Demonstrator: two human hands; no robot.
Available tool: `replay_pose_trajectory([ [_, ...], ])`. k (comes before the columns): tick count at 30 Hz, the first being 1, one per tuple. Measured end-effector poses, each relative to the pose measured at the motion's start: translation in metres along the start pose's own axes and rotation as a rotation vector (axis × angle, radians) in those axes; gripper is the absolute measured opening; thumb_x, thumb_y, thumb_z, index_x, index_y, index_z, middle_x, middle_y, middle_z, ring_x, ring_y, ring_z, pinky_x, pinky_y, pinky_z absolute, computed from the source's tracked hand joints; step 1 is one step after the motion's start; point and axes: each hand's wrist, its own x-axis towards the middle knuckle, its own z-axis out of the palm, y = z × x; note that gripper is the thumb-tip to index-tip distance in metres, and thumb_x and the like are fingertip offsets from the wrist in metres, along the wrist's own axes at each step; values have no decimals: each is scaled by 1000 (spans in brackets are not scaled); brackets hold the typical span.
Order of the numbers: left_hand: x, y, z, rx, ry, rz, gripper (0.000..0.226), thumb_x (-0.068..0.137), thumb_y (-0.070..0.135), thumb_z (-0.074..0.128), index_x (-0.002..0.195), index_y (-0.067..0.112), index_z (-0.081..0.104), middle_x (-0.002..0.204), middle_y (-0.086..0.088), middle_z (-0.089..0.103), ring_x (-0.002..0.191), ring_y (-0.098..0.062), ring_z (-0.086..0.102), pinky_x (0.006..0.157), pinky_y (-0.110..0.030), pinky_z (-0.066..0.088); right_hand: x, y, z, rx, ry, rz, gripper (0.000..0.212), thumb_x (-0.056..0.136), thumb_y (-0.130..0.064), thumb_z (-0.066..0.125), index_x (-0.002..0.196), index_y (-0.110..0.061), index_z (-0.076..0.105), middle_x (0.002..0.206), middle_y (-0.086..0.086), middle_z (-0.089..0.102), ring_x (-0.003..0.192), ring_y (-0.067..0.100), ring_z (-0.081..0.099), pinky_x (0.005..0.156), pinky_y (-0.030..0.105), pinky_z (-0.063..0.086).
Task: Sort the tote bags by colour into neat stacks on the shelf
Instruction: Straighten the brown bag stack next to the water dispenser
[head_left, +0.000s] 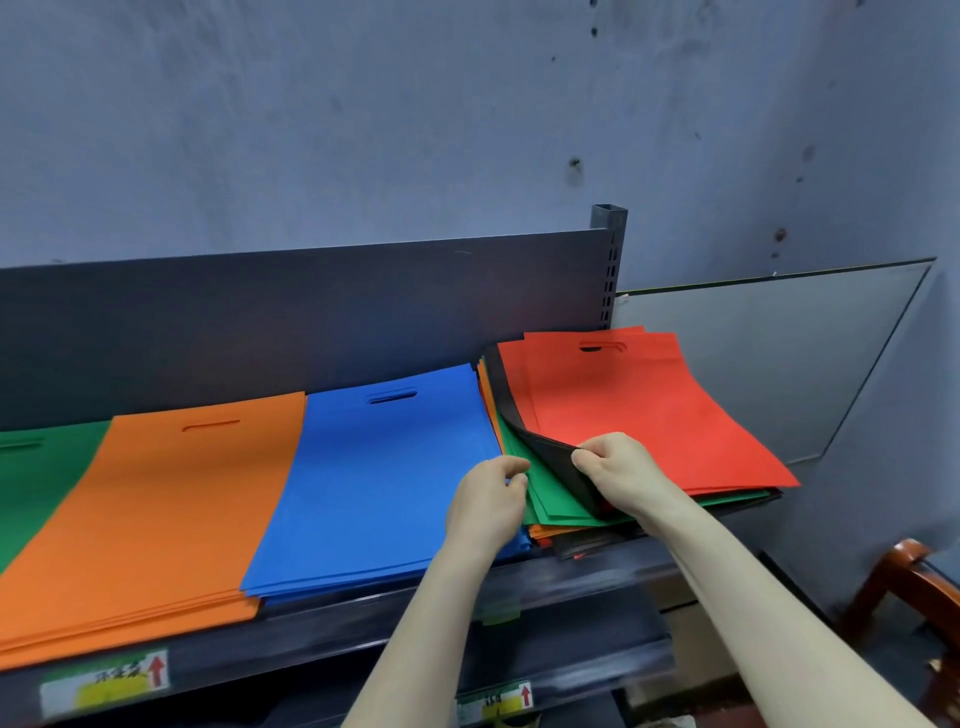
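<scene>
**Colours running along the shelf**

At the left edge of the frame a green stack (41, 467) is showing plain, unpatterned cloth. Next to it an orange stack (156, 509) is lying equally plain, and a blue stack (384, 478) is filling the centre. Right of centre a red bag (649, 415) is topping a mixed pile. A black bag (550, 457) is showing beneath it, a green bag (545, 493) is peeking out lower, and orange edges (485, 389) are lining the pile's left side. The shelf (311, 312) is showing dark grey. Above, the wall (363, 104) is looking dull blue-grey with dark specks. At right a pale grey board (779, 353) is standing, and a reddish-brown chair (914, 577) is sitting in the lower right. Along the bottom, labels (104, 680) are carrying yellow, green and red arrows.
</scene>
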Motion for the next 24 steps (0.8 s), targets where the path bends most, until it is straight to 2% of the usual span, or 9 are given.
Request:
replay_pose_trajectory([
  [3, 0, 6, 0, 7, 107, 33, 31, 99, 28, 43, 121, 22, 64, 123, 5, 62, 112, -14, 57, 90, -30, 47, 0, 3, 1, 33, 3, 1, 36, 86, -10, 47, 55, -18, 31, 58, 1, 24, 57, 16, 24, 55, 32, 17],
  [5, 4, 16, -1, -137, 163, 12, 28, 98, 27, 43, 107, 16, 67, 108, -1, 67, 96, -20, 63, 85, -37, 53, 0, 5, 2, 40, 26, 2, 33, 86, -11, 47, 55, -17, 35, 58, 3, 27, 58, 16, 26, 55, 32, 19],
  [7, 9, 29, -3, -403, 52, -119, 27, 98, 29, 42, 87, 12, 60, 92, -8, 66, 76, -24, 66, 76, -43, 58, 0, 5, 4, 18, 60, -2, 37, 87, -14, 49, 53, -16, 36, 55, 4, 29, 56, 17, 29, 53, 33, 21],
  [9, 17, 35, -4, -526, -71, -276, 30, 97, 34, 44, 80, 11, 53, 88, -11, 63, 73, -29, 67, 69, -38, 60, -1, 2, 5, 72, 92, 14, 44, 91, -25, 51, 49, -13, 49, 48, 1, 44, 52, 19, 43, 54, 32, 32],
  [11, 24, 33, 0, -491, -74, -286, 28, 91, 31, 53, 74, 8, 51, 81, -14, 61, 73, -32, 65, 68, -41, 58, -2, 0, 4, 144, 144, 20, 46, 93, -35, 51, 61, -7, 68, 59, 5, 67, 65, 23, 64, 65, 34, 48],
  [14, 28, 24, 6, -374, -11, -222, 30, 77, 7, 56, 55, 15, 36, 57, -3, 40, 62, -24, 47, 56, -39, 48, -3, -8, 4, -144, 247, -53, 29, 87, -37, 57, 86, -14, 74, 89, 4, 74, 91, 26, 65, 78, 35, 49],
  [17, 24, 20, 5, -329, 79, -166, 6, 66, 11, 51, 64, 8, 56, 60, -3, 53, 59, -26, 50, 56, -38, 46, -6, -20, 9, -294, 114, -34, 46, 80, -42, 60, 123, -26, 61, 127, -4, 62, 120, 20, 55, 94, 31, 44],
  [18, 23, 16, 4, -320, 114, -149, 13, 66, 12, 50, 70, 8, 62, 65, -2, 59, 61, -25, 55, 58, -37, 48, -6, -22, 11, -316, 86, -37, 50, 79, -43, 60, 127, -26, 58, 130, -4, 60, 122, 20, 53, 95, 32, 43],
  [24, 12, -1, -14, -243, 278, -150, 13, 79, 12, 49, 75, 14, 61, 74, 3, 62, 73, -20, 57, 62, -33, 45, -6, -18, 27, -441, 54, -71, 43, 73, -35, 57, 113, -20, 60, 116, -1, 66, 110, 27, 57, 86, 35, 48],
])
